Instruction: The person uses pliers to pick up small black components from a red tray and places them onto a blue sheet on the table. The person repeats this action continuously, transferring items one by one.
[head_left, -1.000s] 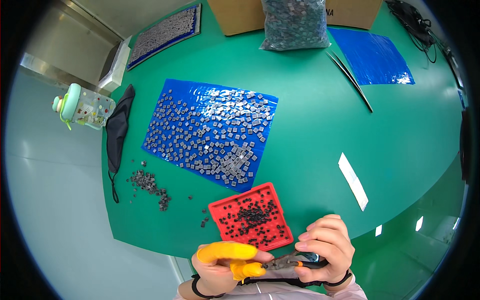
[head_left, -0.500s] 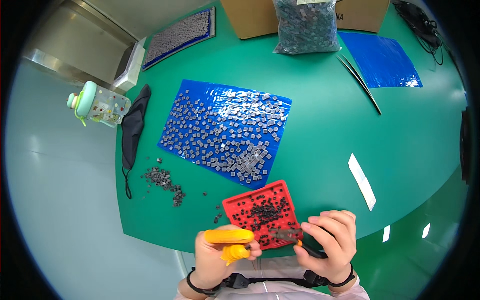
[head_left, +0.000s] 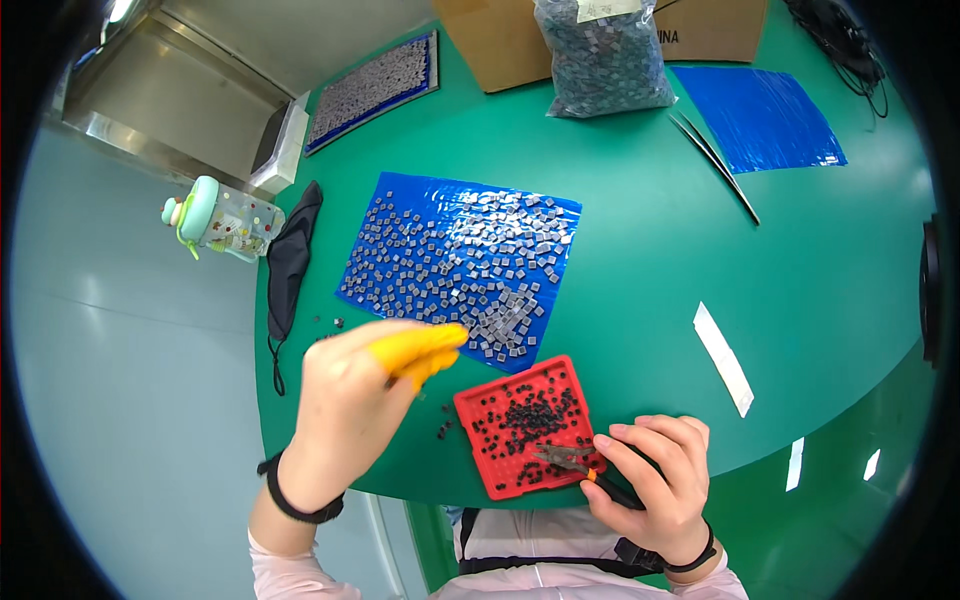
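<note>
Yellow finger covers sit on my left hand, raised over the near left of the table. Its covered fingertips are pressed together by the near edge of a blue sheet scattered with small grey square pieces. What they pinch, if anything, is hidden. My right hand grips cutting pliers with dark metal jaws and black-and-orange handles. The jaws are parted above the near right part of a red tray. Small black pieces lie in that tray, densest in the middle.
At the back stand a cardboard box and a bag of grey pieces. Tweezers lie beside another blue sheet. A white strip is at right. Left are a black mask and a bottle.
My left hand has moved up and left from the tray's near side, now covering most of the loose dark pile. The pliers stay over the tray in my right hand. The view has shifted slightly.
</note>
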